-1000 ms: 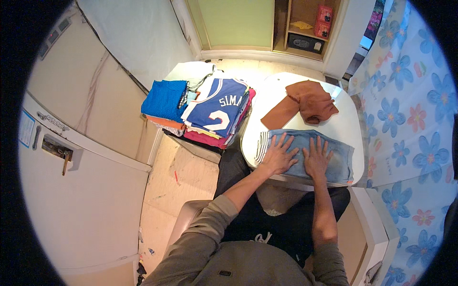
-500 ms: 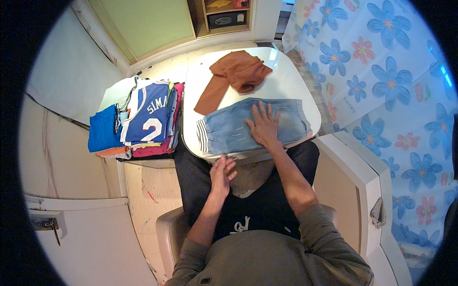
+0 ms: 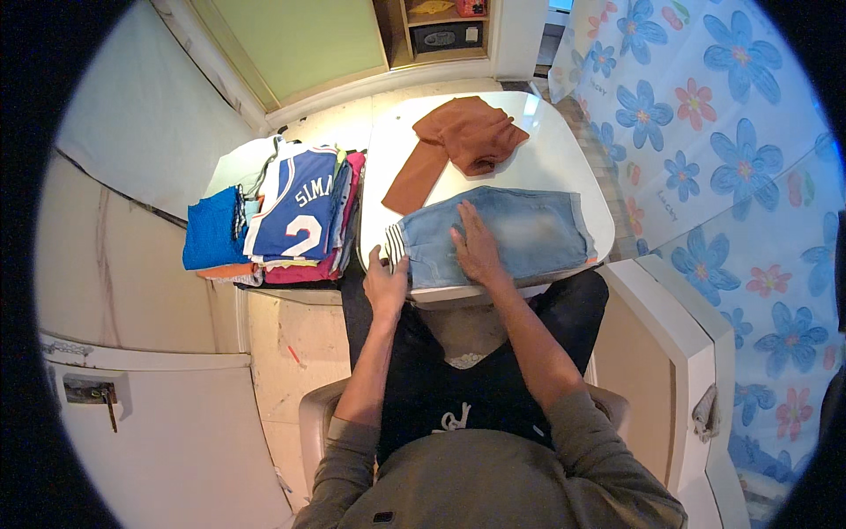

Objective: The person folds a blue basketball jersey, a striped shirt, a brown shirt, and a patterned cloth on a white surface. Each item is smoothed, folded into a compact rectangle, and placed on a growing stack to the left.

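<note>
A pair of folded blue jeans point(image 3: 529, 234) lies across the near part of the white table point(image 3: 564, 150), its black-and-white striped cuff point(image 3: 394, 247) toward the left. My right hand point(image 3: 478, 251) rests flat on the denim left of the middle, fingers stretched out. At the near corner of the striped cuff is my left hand point(image 3: 386, 284), thumb and forefinger apart, with the thumb by the stripes; its other fingers are partly hidden. Beyond the jeans a rust-brown garment point(image 3: 471, 132) lies loosely bunched, one sleeve-like part stretching toward the left.
Left of the table stands a stack of folded clothes, topped by a blue jersey point(image 3: 295, 207) and a bright blue knit piece point(image 3: 211, 227). A flowered curtain point(image 3: 705, 141) hangs at the right, beside a white cabinet point(image 3: 661, 344). Shelves point(image 3: 441, 18) stand at the back.
My left hand has moved up to the striped cuff from the table's near edge. My right hand has slid left along the jeans, its fingers closer together. The whole view has shifted slightly.
</note>
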`<state>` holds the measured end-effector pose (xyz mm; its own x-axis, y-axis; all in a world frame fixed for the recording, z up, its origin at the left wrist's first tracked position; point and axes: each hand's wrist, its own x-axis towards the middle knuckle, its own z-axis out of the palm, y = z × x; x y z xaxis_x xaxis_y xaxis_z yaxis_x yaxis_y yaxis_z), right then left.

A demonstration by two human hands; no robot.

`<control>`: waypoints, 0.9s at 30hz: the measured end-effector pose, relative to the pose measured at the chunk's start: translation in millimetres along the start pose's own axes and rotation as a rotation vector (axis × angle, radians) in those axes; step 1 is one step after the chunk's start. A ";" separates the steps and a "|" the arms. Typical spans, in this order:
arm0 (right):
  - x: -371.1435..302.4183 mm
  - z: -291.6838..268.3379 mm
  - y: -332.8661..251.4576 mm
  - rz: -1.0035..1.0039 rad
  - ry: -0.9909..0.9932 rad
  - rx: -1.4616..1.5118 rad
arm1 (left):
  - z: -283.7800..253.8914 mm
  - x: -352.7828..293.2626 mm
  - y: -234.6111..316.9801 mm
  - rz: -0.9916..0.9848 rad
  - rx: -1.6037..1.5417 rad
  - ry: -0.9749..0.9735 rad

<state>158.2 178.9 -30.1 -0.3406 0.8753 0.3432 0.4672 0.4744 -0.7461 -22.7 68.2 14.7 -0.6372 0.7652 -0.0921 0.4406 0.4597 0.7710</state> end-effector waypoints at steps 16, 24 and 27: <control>-24.4 4.3 -9.1 -0.068 0.000 0.124 | -0.3 -67.2 -51.6 -0.547 -1.162 -0.219; 0.5 -0.2 9.0 0.023 0.030 0.107 | 2.7 -45.6 -34.4 -0.609 -1.317 -0.268; 5.8 6.1 4.8 0.055 0.020 0.152 | -12.4 -38.1 9.4 -0.407 -1.323 -0.256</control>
<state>153.5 185.7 -35.2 -0.3011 0.9020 0.3094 0.3553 0.4073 -0.8413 -2.2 37.8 33.3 -0.3799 0.8085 -0.4495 -0.7478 0.0176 0.6637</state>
